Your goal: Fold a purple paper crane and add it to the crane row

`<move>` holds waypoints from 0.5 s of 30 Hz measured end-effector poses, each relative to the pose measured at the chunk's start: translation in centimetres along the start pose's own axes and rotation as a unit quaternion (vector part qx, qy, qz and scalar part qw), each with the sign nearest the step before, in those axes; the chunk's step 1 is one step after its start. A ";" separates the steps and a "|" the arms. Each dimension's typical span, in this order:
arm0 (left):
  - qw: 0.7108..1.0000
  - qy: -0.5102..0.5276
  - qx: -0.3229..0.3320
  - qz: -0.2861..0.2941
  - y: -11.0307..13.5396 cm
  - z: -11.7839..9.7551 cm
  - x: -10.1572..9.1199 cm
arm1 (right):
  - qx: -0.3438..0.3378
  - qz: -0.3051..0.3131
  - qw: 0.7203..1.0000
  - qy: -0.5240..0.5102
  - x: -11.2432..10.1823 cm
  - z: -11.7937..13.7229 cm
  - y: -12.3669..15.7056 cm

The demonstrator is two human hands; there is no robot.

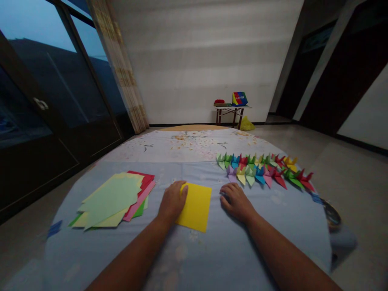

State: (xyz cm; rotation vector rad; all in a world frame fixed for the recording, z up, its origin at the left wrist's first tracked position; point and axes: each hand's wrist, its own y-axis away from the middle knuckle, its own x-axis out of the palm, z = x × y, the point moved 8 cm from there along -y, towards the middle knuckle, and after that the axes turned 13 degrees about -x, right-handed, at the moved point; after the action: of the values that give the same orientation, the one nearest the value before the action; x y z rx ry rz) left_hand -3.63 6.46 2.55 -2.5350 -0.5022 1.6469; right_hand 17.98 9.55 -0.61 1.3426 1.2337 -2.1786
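A square sheet of yellow paper [195, 208] lies on the cloth in front of me, slightly turned. My left hand [172, 200] grips its left edge, with the thumb on top of the sheet; the undersides of the fingers are hidden. To the right of the sheet, and apart from it, my right hand [236, 201] rests on the cloth. Its fingers are loosely bent, thumb and forefinger apart, and nothing shows between them. A fanned pile of coloured paper sheets [113, 198], light green on top, sits left of my left hand.
Two rows of folded paper pieces [257, 169] in many colours stand beyond my right hand. A pale flowered tablecloth [194, 262] covers the round table. Behind it, a small table [232, 107] against the wall bears a multicoloured box [239, 98]. Glass doors are at the left.
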 end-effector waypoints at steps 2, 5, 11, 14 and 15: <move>0.999 -0.015 -0.022 -0.018 -1.3 3.2 -0.4 | -0.015 -0.009 1.000 -0.003 -0.2 0.2 -0.1; 0.998 -0.042 -0.033 -0.017 -2.1 6.6 0.2 | -0.050 -0.008 0.999 -0.005 -0.1 1.5 -0.3; 0.995 -0.098 -0.013 0.012 -1.1 8.2 2.3 | -0.133 0.127 0.981 -0.056 2.0 6.6 -1.0; 0.993 -0.116 -0.013 0.017 -0.6 8.4 2.5 | -0.137 0.166 0.974 -0.070 2.2 7.5 -0.9; 0.992 -0.121 -0.014 0.018 -0.6 8.4 2.5 | -0.132 0.167 0.974 -0.071 2.0 7.4 -0.8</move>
State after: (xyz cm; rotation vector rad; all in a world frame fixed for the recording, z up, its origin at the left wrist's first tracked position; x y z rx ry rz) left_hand -10.45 6.84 -3.02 -2.3884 -0.5021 1.9866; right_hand 12.10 4.53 -0.41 1.1653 1.1064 -1.7756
